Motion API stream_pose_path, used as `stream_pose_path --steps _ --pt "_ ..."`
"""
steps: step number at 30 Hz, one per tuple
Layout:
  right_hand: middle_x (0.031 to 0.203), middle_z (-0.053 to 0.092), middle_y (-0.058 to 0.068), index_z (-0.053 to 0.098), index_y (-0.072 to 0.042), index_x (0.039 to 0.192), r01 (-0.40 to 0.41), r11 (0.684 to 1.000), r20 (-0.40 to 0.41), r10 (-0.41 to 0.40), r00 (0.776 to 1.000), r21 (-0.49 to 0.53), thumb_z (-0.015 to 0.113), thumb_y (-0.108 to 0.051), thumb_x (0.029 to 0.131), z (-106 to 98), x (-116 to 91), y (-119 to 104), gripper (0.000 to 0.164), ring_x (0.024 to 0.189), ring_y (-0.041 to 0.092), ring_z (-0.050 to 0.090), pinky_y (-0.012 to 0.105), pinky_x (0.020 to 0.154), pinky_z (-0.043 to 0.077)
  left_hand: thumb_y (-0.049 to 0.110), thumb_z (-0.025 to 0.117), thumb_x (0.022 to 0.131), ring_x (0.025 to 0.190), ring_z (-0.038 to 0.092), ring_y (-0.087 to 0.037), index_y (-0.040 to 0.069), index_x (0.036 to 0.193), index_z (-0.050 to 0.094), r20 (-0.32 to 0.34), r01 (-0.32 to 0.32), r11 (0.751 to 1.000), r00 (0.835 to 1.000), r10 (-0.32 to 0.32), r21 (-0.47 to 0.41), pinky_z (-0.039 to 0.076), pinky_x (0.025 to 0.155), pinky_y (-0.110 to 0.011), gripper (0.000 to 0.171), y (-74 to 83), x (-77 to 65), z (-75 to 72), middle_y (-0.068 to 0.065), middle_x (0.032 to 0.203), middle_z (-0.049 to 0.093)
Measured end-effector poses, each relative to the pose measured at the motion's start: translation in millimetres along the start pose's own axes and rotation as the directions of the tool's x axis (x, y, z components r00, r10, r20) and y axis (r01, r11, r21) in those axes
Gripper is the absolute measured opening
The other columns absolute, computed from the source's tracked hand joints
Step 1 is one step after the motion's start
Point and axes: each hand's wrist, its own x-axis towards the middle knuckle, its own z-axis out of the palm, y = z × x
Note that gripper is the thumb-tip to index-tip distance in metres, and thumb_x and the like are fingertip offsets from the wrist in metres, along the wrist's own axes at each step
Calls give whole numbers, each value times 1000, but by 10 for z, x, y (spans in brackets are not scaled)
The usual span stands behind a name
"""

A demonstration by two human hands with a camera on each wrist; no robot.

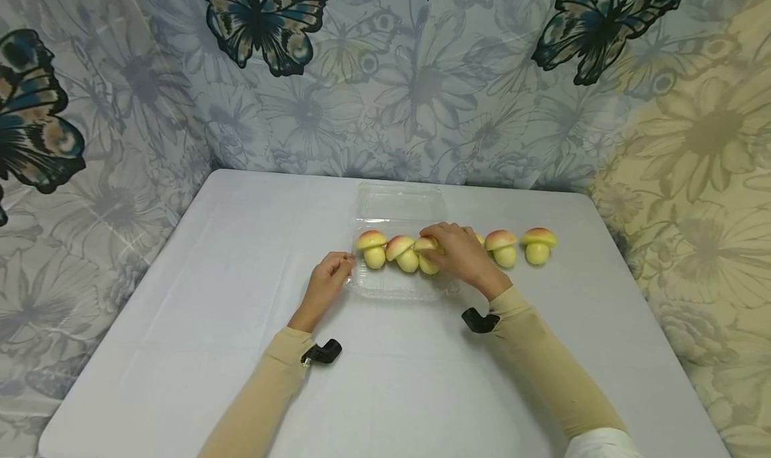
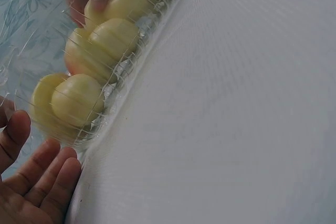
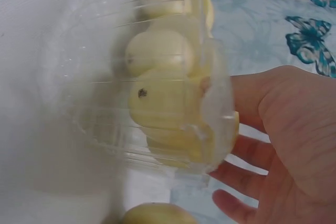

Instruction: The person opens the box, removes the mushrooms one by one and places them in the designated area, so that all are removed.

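Observation:
A clear plastic clamshell box [image 1: 400, 289] stands on the table with its lid [image 1: 400, 203] folded back. In it, side by side, are mushroom-shaped pieces with pale yellow stems and red-tinged caps; the leftmost mushroom [image 1: 373, 250] sits near the box's left wall. My left hand [image 1: 328, 280] pinches the box's left rim between thumb and forefinger, the other fingers [image 2: 60, 179] stretched out below. At the box's right end my right hand [image 1: 460, 254] grips another mushroom [image 1: 427, 260], its thumb on the near side. The palm hides part of that piece.
Right of the box, a row stands on the white table [image 1: 391, 377]: a mostly hidden mushroom [image 1: 480, 238], a middle mushroom [image 1: 502, 248] and an end mushroom [image 1: 538, 246]. Butterfly-patterned cloth [image 1: 421, 110] hangs behind the table and along its sides.

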Motion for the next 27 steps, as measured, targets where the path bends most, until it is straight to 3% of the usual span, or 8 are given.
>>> stream_pose_path --steps 7,15,27 --pt "135 65 10 63 -13 132 -4 999 -14 4 1000 36 70 -29 96 -98 -47 16 40 123 35 58 56 103 40 11 56 101 122 62 -31 -3 74 57 17 14 1000 1000 -14 0 50 102 -41 30 20 14 45 -18 124 67" --pt "135 65 11 63 -11 132 28 993 -26 -26 999 114 70 -26 96 -139 -78 -8 40 124 37 58 57 104 42 13 56 100 121 63 -30 -1 71 56 7 10 1000 1000 -10 6 50 101 -41 32 7 -2 30 -16 123 67" --pt "132 65 12 63 -8 131 85 982 -51 -77 996 167 70 -23 96 -187 -117 -56 38 122 34 59 50 99 49 13 56 100 118 63 -28 -1 71 57 2 8 1000 1000 -8 7 50 100 -37 32 -15 -8 1 -16 120 68"
